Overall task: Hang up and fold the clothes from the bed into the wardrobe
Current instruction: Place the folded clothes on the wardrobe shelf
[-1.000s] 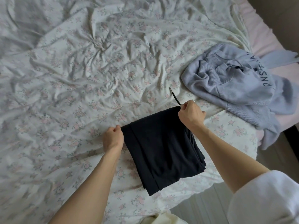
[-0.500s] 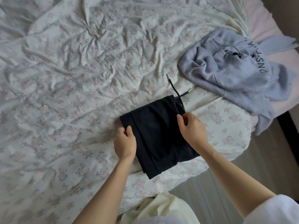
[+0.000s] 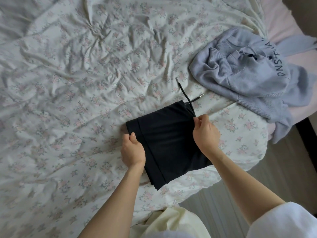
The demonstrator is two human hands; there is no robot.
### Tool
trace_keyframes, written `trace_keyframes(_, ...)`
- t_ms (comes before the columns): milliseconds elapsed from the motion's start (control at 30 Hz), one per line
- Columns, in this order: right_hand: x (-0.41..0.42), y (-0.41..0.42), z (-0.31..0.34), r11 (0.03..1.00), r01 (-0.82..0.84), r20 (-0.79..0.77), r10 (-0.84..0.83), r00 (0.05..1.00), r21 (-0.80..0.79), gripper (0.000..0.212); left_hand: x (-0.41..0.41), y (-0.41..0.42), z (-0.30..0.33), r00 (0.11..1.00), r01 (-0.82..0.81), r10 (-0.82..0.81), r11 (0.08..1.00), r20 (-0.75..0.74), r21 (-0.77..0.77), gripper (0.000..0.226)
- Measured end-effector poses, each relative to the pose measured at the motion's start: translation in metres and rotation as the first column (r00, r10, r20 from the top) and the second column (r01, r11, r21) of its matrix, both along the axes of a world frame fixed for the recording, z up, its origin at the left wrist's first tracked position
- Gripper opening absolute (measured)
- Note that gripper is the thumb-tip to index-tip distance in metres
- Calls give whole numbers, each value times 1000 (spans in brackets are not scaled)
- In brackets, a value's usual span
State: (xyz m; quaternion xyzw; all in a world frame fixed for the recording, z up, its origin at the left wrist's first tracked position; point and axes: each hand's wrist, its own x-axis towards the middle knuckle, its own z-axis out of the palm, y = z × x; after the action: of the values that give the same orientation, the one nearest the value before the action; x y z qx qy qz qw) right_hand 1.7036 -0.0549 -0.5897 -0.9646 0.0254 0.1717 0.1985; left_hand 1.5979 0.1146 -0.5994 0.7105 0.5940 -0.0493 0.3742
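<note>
A folded black garment [image 3: 169,138] lies near the bed's right corner, its two drawstrings [image 3: 186,96] with metal tips trailing out at the far side. My left hand [image 3: 133,151] grips the garment's left edge, thumb on top. My right hand [image 3: 205,133] pinches the garment's right edge close to where the drawstrings come out. A crumpled lilac-grey sweatshirt [image 3: 253,74] with dark lettering lies on the bed to the right, apart from both hands.
The bed is covered with a wrinkled floral sheet [image 3: 77,83]; a pink sheet [image 3: 281,23] shows at the far right. The bed's edge runs diagonally at lower right, with grey floor [image 3: 257,182] beyond it. Cream fabric [image 3: 173,220] shows at the bottom.
Both hands slid from the garment's far corners down along its side edges toward me. The drawstrings, earlier partly under my right hand, now lie exposed.
</note>
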Motion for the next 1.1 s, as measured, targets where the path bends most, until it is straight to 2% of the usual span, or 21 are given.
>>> trace_keyframes(100,13,3,3,998,-38,47,36,998,41,30,-1,10,2,999,28,-28,1000,15,-13,34)
trace_keyframes(200,39,18,8,992,-42,90,31,995,123,35,10,26,0,997,-34,38,998,70,-51,32)
trace_keyframes(267,56,31,7,990,-61,9,61,998,127,40,22,34,-2,998,-21,24,997,49,-72,34)
trace_keyframes(333,70,43,6,991,-74,-149,91,985,115,41,31,38,-5,999,21,-19,997,26,-75,33)
trace_keyframes(400,79,51,2,991,-76,-275,104,956,112,33,35,40,-7,999,50,-49,998,11,-39,31)
trace_keyframes(467,83,56,0,992,-74,-303,100,948,99,24,34,38,-8,997,71,-71,997,5,15,29)
trace_keyframes(633,86,57,0,997,-66,-185,58,981,-35,23,28,30,-7,997,67,-70,994,31,82,23)
trace_keyframes(833,80,53,-8,975,-190,-44,186,982,-111,17,23,37,-12,993,100,-104,992,55,80,21)
trace_keyframes(967,80,50,-6,947,-280,-18,281,959,-154,25,27,44,-11,987,159,-159,982,-2,104,23)
trace_keyframes(1033,67,47,2,959,-260,89,271,958,-115,25,30,45,-6,979,202,-196,974,-62,105,20)
trace_keyframes(1100,39,40,13,972,-232,311,234,921,-44,22,33,42,1,949,313,-304,931,-78,185,24)
